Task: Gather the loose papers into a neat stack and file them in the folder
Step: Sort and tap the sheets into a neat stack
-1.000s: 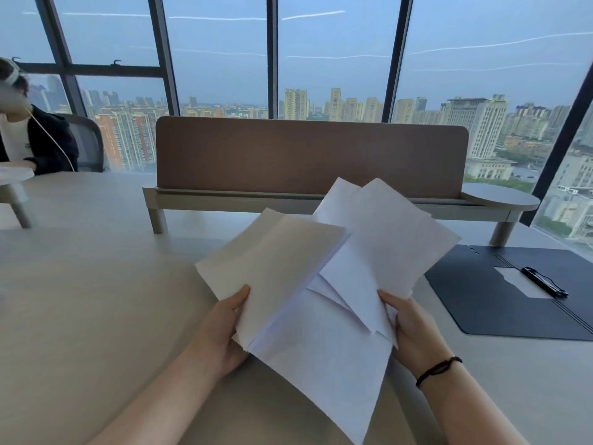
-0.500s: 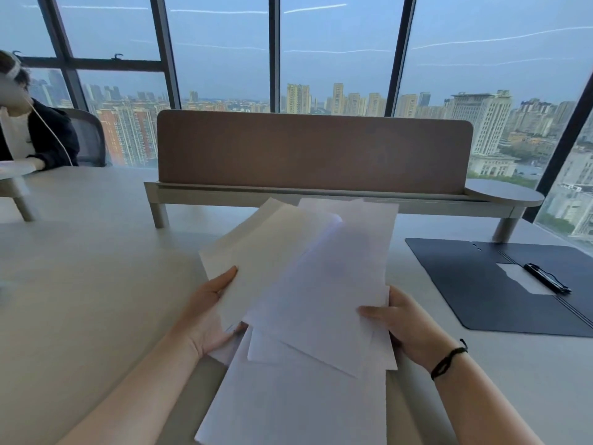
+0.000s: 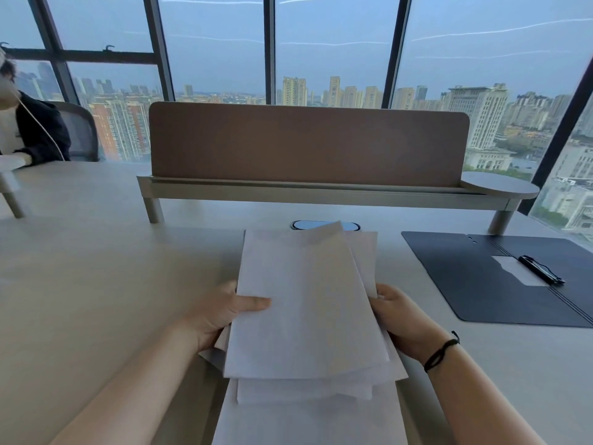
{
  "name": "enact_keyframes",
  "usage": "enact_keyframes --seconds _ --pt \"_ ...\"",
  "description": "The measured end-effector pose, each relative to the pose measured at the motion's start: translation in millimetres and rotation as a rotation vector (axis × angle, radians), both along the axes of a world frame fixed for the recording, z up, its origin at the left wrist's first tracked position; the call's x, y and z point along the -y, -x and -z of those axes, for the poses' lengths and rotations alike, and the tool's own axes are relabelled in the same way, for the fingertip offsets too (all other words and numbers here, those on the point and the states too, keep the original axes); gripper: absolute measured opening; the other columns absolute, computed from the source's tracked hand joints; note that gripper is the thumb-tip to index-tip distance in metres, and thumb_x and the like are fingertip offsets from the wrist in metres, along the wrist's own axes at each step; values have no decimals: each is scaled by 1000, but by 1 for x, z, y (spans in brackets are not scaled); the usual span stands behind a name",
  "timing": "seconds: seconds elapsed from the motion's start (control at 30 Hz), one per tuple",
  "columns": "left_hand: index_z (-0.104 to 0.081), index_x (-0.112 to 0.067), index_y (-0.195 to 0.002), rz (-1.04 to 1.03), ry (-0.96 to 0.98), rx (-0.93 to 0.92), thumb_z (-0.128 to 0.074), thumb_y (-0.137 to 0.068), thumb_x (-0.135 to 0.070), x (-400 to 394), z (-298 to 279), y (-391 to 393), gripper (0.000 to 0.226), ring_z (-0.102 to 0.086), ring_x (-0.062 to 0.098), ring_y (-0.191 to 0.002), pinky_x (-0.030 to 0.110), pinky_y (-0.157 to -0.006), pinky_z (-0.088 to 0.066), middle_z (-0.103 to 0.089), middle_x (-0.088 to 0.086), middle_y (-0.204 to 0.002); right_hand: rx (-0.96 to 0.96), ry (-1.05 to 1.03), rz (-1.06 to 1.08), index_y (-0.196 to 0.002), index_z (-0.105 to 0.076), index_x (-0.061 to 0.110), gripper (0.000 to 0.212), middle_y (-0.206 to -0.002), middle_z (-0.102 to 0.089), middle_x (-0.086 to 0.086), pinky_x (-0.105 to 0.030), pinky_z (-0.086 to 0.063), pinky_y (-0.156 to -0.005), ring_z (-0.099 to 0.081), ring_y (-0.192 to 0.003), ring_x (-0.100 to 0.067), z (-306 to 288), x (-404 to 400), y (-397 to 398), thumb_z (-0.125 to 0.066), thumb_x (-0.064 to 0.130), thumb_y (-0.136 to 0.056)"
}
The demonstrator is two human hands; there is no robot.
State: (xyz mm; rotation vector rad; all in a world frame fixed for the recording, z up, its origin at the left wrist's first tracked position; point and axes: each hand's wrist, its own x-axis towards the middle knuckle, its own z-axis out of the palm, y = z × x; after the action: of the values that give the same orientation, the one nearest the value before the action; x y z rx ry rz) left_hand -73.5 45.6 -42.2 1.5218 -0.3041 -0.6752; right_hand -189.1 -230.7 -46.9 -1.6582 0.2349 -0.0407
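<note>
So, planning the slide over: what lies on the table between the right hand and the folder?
Nothing: the head view shows bare table between right hand and folder.

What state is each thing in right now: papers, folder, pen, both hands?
papers: bunched, edges still uneven, held above the table
folder: open, flat on the table, right of the papers
pen: lying in the open folder
left hand: gripping the papers' left edge, thumb on top
right hand: gripping the papers' right edge

Pale desk (image 3: 96,284), brown divider panel (image 3: 308,142), tall windows (image 3: 333,43), city skyline.
</note>
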Motion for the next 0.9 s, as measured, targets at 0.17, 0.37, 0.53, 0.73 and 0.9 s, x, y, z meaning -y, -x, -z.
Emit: enact_keyframes --seconds 0.17,0.37,0.53,0.73,0.9 --pt "-59 -23 -126 -4 -46 117 -78 -81 -1 4 8 -1 53 -75 24 -102 40 -84 -60 -78 3 -112 -12 172 57 -94 -76 -5 35 -94 -78 -23 -47 -59 -81 -76 -86 -36 4 -1 -5 -63 27 -99" --pt "-53 -9 -134 -375 169 180 -79 -67 4 -16 5 -28 73 -65 41 -113 42 -83 -55 -68 19 -122 8 98 470 -74 -84 19 19 -84 -76 -10 -39 -47 -70 -60 -76 -24 13 17 -13 -76 29 -88" --pt "-49 -10 -135 -595 209 138 -71 -81 10 -22 16 -38 62 -63 36 -114 47 -95 -52 -64 17 -128 -112 -8 217 -91 -80 2 10 -88 -79 -17 -36 -62 -69 -74 -72 -25 5 13 -5 -70 3 -91" --pt "-43 -12 -134 -417 44 302 -76 -76 12 -14 15 -32 72 -64 19 -106 26 -75 -50 -62 7 -126 -241 -116 -69 -109 -73 -2 19 -103 -77 -23 -33 -61 -63 -75 -76 -31 -6 17 6 -66 7 -95" --pt "-1 -27 -160 -227 -155 328 -86 -72 -17 -18 20 -32 123 -46 15 -134 36 -104 -46 -39 -14 -152 -152 -317 229 -120 -59 1 34 -104 -76 -31 -48 -63 -75 -75 -86 -42 -2 14 -5 -65 26 -98"
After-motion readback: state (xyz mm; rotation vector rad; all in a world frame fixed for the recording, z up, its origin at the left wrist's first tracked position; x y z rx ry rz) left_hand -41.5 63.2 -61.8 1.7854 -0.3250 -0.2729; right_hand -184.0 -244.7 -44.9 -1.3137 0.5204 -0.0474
